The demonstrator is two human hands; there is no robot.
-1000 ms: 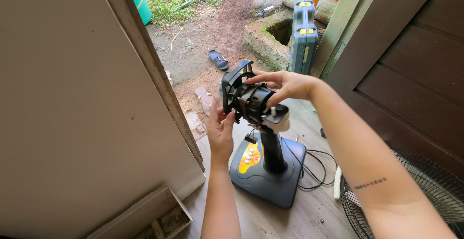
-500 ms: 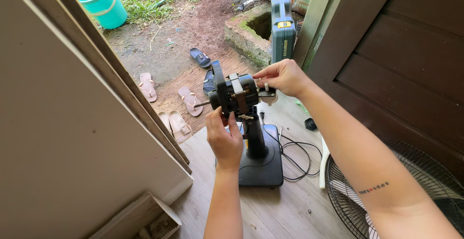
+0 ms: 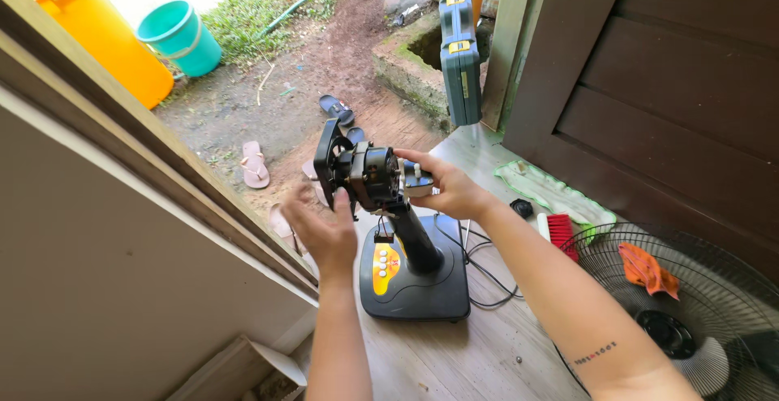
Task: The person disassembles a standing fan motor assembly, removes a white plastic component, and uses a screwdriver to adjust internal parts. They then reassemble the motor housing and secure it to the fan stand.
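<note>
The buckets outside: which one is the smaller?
The teal bucket, standing on the dirt beside the much larger orange bin at the doorway's upper left.

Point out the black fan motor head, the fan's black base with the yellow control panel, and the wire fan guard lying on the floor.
Black fan motor head (image 3: 369, 175), head view: on the round motor housing.
Black fan base with yellow control panel (image 3: 422, 291), head view: on the bare black plastic.
Wire fan guard (image 3: 714, 287), head view: on the wire spokes.
</note>
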